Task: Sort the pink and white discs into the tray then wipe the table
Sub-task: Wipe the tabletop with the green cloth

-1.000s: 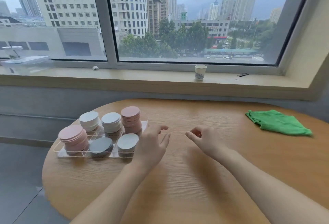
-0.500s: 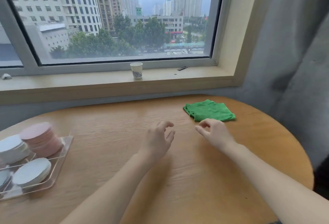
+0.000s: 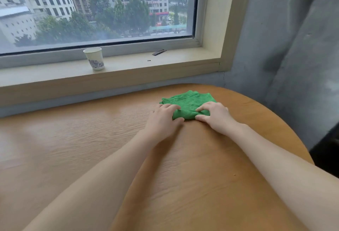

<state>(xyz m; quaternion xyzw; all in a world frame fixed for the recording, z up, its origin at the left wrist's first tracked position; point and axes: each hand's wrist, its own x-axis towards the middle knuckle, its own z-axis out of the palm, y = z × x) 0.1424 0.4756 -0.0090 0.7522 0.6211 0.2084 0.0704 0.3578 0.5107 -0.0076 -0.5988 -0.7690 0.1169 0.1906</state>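
One green cloth (image 3: pixel 189 105) (folded, nubby microfibre), lying toward the far right of a round wood-grain table (image 3: pixel 91 139). Left hand (image 3: pixel 163 120) and right hand (image 3: pixel 216 117) pinch its near edge, thumbs beneath, fingers on top.

This is looking like an upper-floor room in a city building, perhaps an office or flat; a round wooden table (image 3: pixel 73 139) is sitting beside a wide window (image 3: pixel 102 10) overlooking towers and trees; a paper cup (image 3: pixel 94 58) is standing on the sill (image 3: pixel 128 67).
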